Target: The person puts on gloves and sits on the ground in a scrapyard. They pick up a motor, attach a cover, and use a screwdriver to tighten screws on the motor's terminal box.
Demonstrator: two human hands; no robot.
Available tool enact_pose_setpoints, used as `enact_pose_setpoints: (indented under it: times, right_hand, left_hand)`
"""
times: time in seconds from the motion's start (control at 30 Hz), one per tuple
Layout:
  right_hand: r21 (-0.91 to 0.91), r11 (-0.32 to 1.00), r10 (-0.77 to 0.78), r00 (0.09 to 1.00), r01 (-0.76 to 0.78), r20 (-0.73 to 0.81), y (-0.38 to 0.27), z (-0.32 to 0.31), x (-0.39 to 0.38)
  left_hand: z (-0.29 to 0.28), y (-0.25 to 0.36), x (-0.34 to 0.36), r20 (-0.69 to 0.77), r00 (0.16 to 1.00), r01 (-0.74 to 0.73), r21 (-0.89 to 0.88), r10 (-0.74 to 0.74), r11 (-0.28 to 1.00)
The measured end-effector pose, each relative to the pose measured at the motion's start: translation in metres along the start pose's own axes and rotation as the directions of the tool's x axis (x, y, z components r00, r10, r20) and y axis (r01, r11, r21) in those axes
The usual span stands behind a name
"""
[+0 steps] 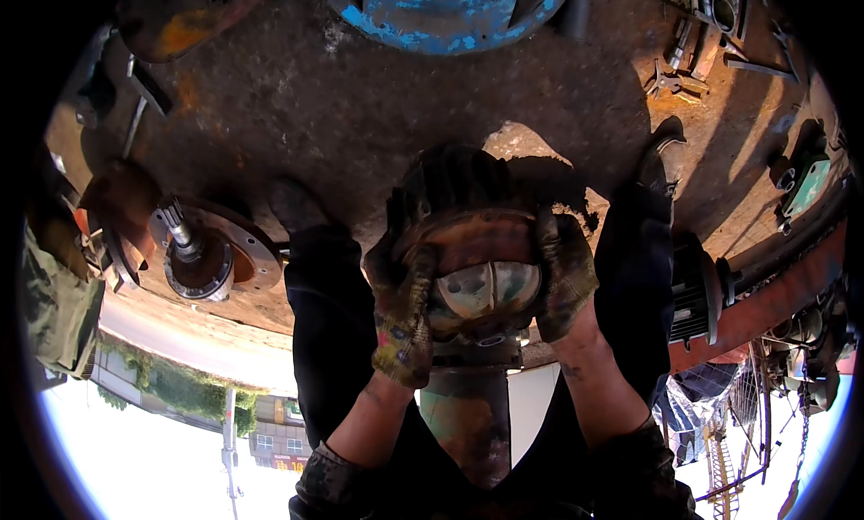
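A round dark metal housing [472,237] with a rusty band and a pale, divided semicircular inner face [461,293] sits between my legs at the centre. My left hand [399,300], in a grimy camouflage-patterned glove, grips its left side. My right hand [567,273], gloved alike, grips the opposite side, fingers pressed along the rim. A mottled metal cylinder [463,416] lies below the housing, between my forearms. The housing's far side is in dark shadow, so its detail is hidden.
A rusty floor [387,106] holds a blue-painted ring [423,34], a splined shaft on a flange [189,250] at left, tools [675,84] at upper right, a green metal part [805,187] and a finned motor [693,295] at right. Olive fabric [58,304] hangs far left.
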State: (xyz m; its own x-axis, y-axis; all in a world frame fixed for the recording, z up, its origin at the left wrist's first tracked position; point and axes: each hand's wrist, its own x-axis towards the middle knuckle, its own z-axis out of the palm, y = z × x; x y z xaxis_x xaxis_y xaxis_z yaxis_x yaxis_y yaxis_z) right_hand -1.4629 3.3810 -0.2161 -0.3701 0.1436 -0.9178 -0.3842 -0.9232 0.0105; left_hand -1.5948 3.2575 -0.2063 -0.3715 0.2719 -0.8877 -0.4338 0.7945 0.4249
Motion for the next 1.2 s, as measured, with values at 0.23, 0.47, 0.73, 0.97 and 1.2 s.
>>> enact_pose_setpoints:
  times: [0.23, 0.47, 0.73, 0.97, 1.2]
  right_hand:
    - [-0.15, 0.987, -0.061, 0.996, 0.05, -0.067, 0.003, -0.004, 0.0]
    - [-0.452, 0.892, -0.145, 0.954, 0.011, -0.262, 0.016, -0.045, 0.006]
    - [-0.218, 0.976, -0.036, 0.995, 0.015, -0.093, -0.001, -0.019, 0.001]
    - [-0.278, 0.96, -0.11, 0.959, 0.034, -0.261, 0.017, -0.054, 0.004]
    - [-0.067, 0.998, 0.012, 0.998, -0.016, -0.057, 0.01, -0.031, 0.003]
  left_hand:
    - [-0.001, -0.005, -0.002, 0.042, 0.984, -0.179, 0.156, 0.175, 0.971]
    - [-0.007, -0.016, 0.002, 0.068, 0.985, -0.168, 0.23, 0.156, 0.958]
    - [0.0, -0.008, 0.006, 0.024, 0.994, 0.106, -0.119, -0.103, 0.987]
    - [-0.007, -0.009, 0.006, 0.07, 0.996, 0.053, 0.038, -0.056, 0.998]
    - [-0.008, -0.005, 0.009, 0.08, 0.996, 0.034, -0.035, -0.031, 0.999]
